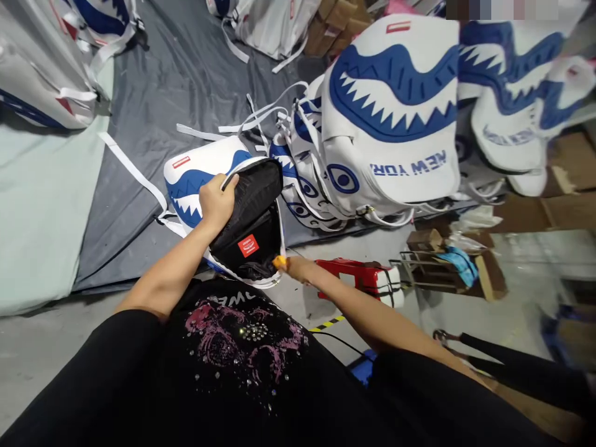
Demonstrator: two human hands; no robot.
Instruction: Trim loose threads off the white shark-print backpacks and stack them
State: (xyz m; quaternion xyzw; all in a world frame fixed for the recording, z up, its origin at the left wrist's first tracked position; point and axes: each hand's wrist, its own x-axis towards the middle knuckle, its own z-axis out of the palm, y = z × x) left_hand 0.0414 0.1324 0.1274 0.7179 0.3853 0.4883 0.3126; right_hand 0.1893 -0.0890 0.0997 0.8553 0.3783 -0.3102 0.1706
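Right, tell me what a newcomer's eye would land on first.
Probably the big white backpack with the blue, toothy mouth, upper right of center. Then the open backpack before the person, a red label inside; the left hand grips the flap, the right hand holds something orange.

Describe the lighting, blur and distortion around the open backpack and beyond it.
Head view: the black lining of the open backpack is dark, though its red label stands out; head view: the left hand looks fairly sharp, but the backpacks at far right look smeared; head view: the black sleeves look stretched toward the lower corners; head view: pixelated strip at top right.
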